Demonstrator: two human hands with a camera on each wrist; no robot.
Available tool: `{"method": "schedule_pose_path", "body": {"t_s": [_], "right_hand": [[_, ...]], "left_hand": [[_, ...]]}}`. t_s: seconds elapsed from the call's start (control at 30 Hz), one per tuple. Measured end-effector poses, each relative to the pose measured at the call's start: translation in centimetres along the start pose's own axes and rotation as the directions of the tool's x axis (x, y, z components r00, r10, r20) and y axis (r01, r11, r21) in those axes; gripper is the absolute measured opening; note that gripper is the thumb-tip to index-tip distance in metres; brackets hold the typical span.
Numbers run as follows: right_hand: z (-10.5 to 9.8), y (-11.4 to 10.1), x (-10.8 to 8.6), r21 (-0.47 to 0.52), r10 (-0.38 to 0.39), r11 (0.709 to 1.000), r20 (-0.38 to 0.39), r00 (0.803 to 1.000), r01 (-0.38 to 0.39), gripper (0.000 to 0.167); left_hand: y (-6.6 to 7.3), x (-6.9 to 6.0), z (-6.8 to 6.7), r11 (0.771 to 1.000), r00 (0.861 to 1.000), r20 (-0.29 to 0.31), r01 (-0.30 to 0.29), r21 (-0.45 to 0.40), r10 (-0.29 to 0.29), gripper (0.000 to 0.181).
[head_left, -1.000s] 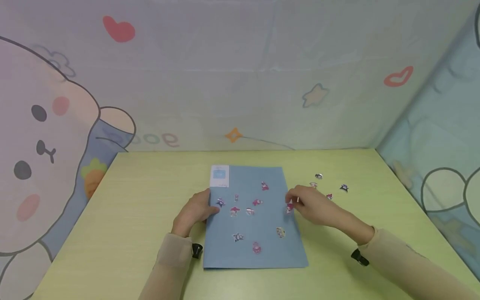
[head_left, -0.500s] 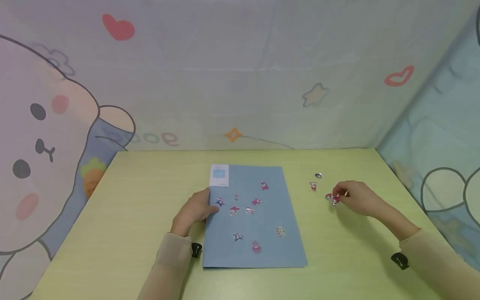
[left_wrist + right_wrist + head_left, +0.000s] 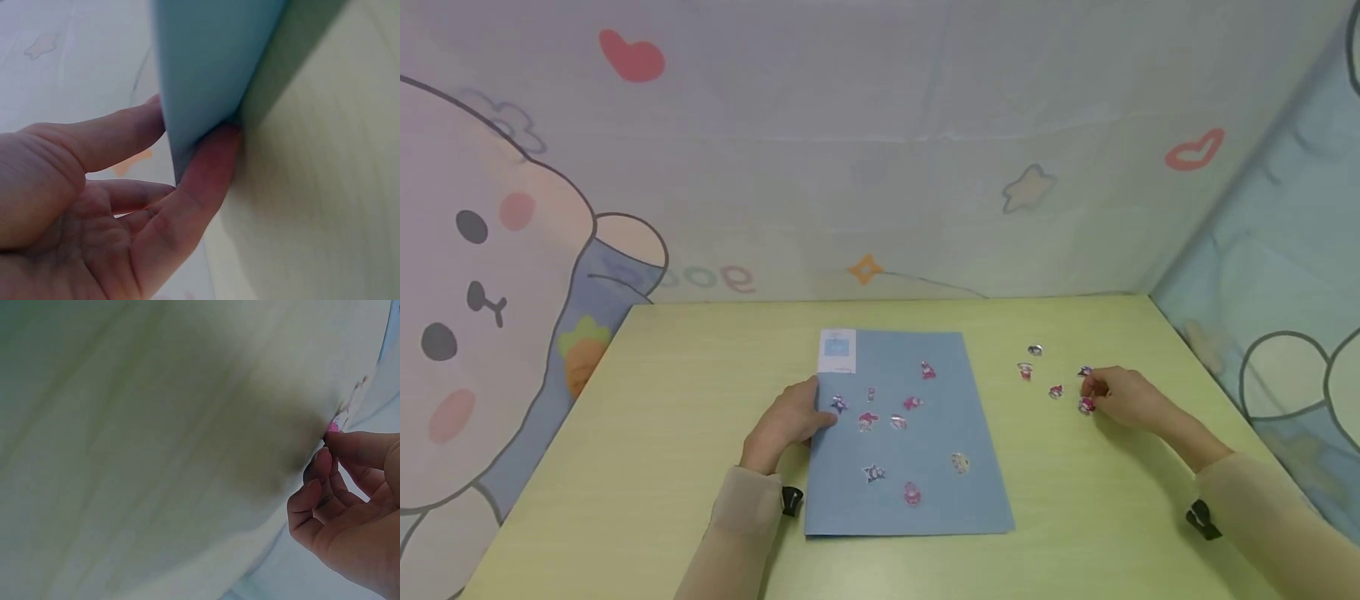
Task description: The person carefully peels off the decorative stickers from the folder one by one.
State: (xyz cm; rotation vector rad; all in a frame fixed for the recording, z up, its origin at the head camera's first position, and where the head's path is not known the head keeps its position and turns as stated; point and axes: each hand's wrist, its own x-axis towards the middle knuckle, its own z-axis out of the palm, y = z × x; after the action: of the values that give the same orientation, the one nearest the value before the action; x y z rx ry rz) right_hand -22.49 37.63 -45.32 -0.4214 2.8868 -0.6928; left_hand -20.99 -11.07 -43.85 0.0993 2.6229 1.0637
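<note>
A blue folder [image 3: 925, 517] lies on the table with several small cartoon stickers [image 3: 912, 493] on its cover. My left hand [image 3: 786, 423] holds the folder's left edge, thumb on top and fingers beneath; the left wrist view shows the edge of the blue folder [image 3: 206, 69] between thumb and fingers. Off to the right, my right hand [image 3: 1127, 400] pinches a pink sticker [image 3: 1086, 406] between thumb and fingertips, low over the table. In the right wrist view only a bit of the pink sticker [image 3: 333, 427] shows past the thumb.
Loose stickers lie on the yellow-green table [image 3: 700, 375] right of the folder: a dark one [image 3: 1035, 350], a red and white one [image 3: 1026, 372], a small red one [image 3: 1056, 391] and a dark blue one [image 3: 1083, 372]. A printed cloth [image 3: 850, 150] hangs behind.
My right hand has moved right, from above the folder's right edge to the loose stickers, carrying the pink sticker. The left hand stays on the folder's left edge.
</note>
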Motion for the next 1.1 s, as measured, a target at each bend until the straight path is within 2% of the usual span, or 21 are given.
{"method": "schedule_pose_path", "body": {"t_s": [0.17, 0.3, 0.53, 0.67, 0.87, 1.1], "right_hand": [[0.5, -0.2, 0.8, -0.011, -0.003, 1.0, 0.012, 1.0, 0.003, 0.007], [0.2, -0.4, 1.2, -0.025, 0.005, 1.0, 0.033, 0.999, -0.004, 0.005], [-0.4, -0.5, 1.1, -0.048, 0.001, 0.999, 0.089, 0.996, 0.003, 0.014], [-0.7, -1.1, 1.1, -0.097, -0.009, 0.995, 0.059, 0.998, 0.015, 0.017], [-0.9, -4.1, 1.7, -0.152, -0.106, 0.983, -0.041, 0.994, 0.099, 0.017], [-0.4, -8.2, 4.1, -0.112, -0.168, 0.981, -0.057, 0.984, 0.161, 0.018]], "left_hand": [[-0.5, -0.3, -0.1, 1.0, 1.0, 0.001, 0.02, -0.019, -0.02, 0.054], [-0.7, -0.4, -0.1, 1.0, 1.0, -0.001, 0.007, -0.02, -0.007, 0.053], [-0.4, -0.2, -0.1, 1.0, 1.0, 0.0, 0.006, -0.027, -0.006, 0.055], [-0.3, -0.2, -0.1, 1.0, 1.0, 0.003, 0.012, -0.027, -0.012, 0.056], [0.1, -0.1, -0.1, 1.0, 1.0, 0.001, 0.009, -0.026, -0.009, 0.053], [0.2, -0.1, -0.1, 1.0, 1.0, 0.002, -0.001, -0.03, 0.001, 0.049]]}}
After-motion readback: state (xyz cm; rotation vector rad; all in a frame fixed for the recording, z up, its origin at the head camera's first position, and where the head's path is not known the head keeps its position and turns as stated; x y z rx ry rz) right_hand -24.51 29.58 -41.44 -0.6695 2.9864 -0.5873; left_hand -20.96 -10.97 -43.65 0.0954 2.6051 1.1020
